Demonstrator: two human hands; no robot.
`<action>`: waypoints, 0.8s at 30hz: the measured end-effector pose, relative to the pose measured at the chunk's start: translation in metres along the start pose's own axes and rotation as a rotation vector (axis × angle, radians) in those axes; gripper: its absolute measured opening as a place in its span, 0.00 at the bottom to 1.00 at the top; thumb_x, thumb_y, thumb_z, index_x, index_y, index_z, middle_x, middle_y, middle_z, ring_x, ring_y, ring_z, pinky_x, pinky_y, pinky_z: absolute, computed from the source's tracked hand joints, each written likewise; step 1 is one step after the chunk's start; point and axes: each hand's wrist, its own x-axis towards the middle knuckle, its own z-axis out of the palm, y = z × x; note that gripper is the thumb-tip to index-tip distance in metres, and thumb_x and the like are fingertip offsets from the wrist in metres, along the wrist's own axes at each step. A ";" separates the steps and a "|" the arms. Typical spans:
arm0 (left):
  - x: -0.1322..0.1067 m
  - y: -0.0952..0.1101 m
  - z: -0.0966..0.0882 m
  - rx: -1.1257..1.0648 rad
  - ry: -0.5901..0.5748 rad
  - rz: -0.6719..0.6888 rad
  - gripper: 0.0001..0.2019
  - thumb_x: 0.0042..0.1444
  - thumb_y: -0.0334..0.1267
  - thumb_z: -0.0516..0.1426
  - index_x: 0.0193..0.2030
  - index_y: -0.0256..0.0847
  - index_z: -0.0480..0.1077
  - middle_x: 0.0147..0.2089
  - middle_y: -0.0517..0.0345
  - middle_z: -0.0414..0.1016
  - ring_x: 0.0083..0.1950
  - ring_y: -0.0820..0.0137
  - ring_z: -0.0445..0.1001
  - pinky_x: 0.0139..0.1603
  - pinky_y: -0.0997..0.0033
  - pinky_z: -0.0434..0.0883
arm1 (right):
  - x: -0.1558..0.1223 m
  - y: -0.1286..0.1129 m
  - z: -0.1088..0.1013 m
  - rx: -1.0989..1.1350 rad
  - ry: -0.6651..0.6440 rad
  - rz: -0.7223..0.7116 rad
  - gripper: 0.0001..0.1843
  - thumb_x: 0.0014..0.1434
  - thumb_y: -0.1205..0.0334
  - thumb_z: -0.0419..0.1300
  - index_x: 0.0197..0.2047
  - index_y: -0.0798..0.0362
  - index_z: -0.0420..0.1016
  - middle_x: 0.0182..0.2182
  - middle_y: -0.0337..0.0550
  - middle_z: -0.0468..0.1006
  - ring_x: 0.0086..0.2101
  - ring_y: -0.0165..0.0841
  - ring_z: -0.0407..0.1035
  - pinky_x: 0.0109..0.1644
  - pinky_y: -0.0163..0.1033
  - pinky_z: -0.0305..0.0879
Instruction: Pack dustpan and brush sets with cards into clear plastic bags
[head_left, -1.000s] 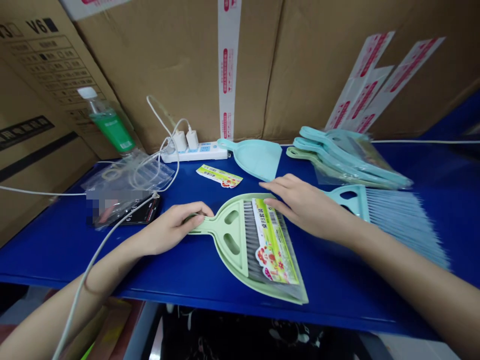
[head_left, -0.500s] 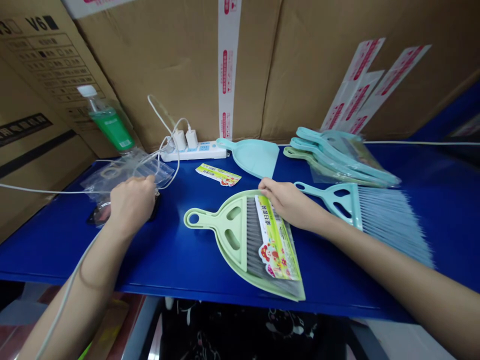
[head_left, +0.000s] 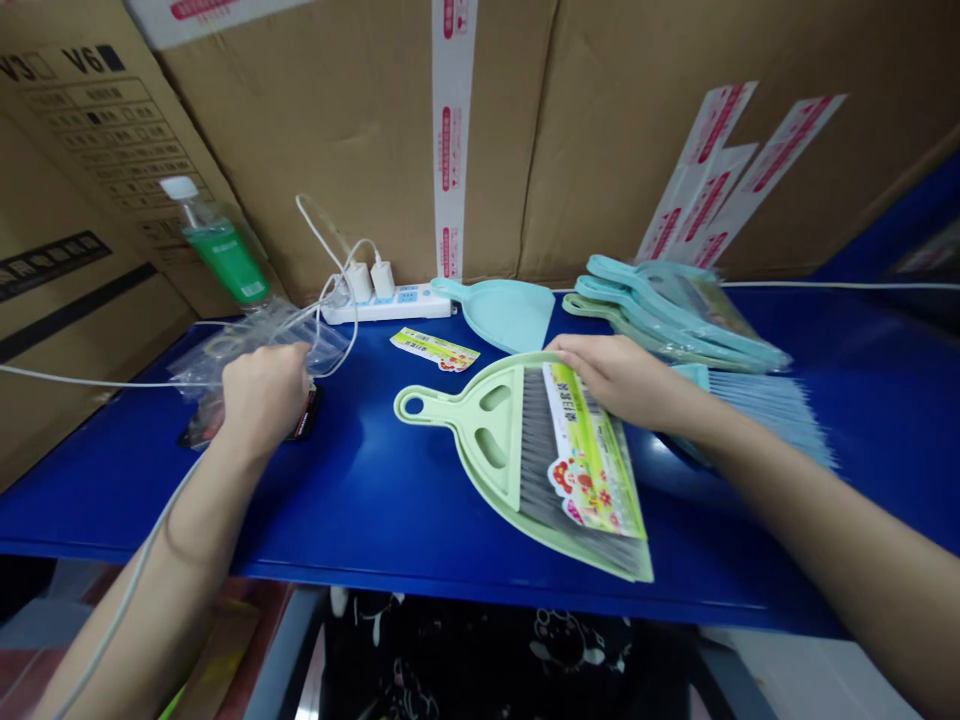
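My right hand grips the upper edge of a light green dustpan, its thumb and fingers closed on the rim. Nested in the pan is a green hand brush with grey bristles, and a yellow-green label card lies over the bristles. The set seems tilted a little off the blue table. My left hand is a closed fist above a crumpled clear plastic bag and a dark flat object. What that fist holds, if anything, is hidden. Behind my right forearm lies a blue brush, partly covered.
A light blue dustpan and a loose label card lie towards the back. Bagged blue and green dustpans are stacked at right. A power strip with white cables, a green-labelled bottle and cardboard boxes line the back.
My right hand has shifted the green dustpan set to the right and slightly up, so it and my arm cover more of the blue brush. My left fist has barely moved.
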 end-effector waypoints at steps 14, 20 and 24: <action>-0.032 0.012 0.014 -0.240 0.685 0.934 0.14 0.64 0.28 0.47 0.40 0.37 0.74 0.32 0.55 0.73 0.31 0.70 0.70 0.31 0.72 0.69 | -0.007 0.016 -0.036 -0.054 0.151 0.105 0.13 0.57 0.61 0.42 0.25 0.47 0.62 0.24 0.45 0.73 0.27 0.38 0.65 0.32 0.45 0.59; -0.045 0.021 0.010 -0.450 0.499 1.210 0.18 0.67 0.27 0.43 0.34 0.37 0.73 0.30 0.57 0.73 0.29 0.72 0.67 0.29 0.72 0.66 | -0.006 0.020 -0.036 -0.046 0.158 0.091 0.13 0.56 0.59 0.42 0.25 0.47 0.62 0.24 0.45 0.72 0.26 0.37 0.65 0.31 0.45 0.59; -0.053 0.022 0.010 -0.555 0.293 1.329 0.15 0.63 0.25 0.45 0.38 0.39 0.72 0.32 0.58 0.74 0.30 0.72 0.66 0.31 0.71 0.66 | -0.007 0.022 -0.039 -0.042 0.169 0.083 0.13 0.57 0.59 0.43 0.24 0.47 0.61 0.23 0.43 0.71 0.25 0.37 0.64 0.32 0.45 0.60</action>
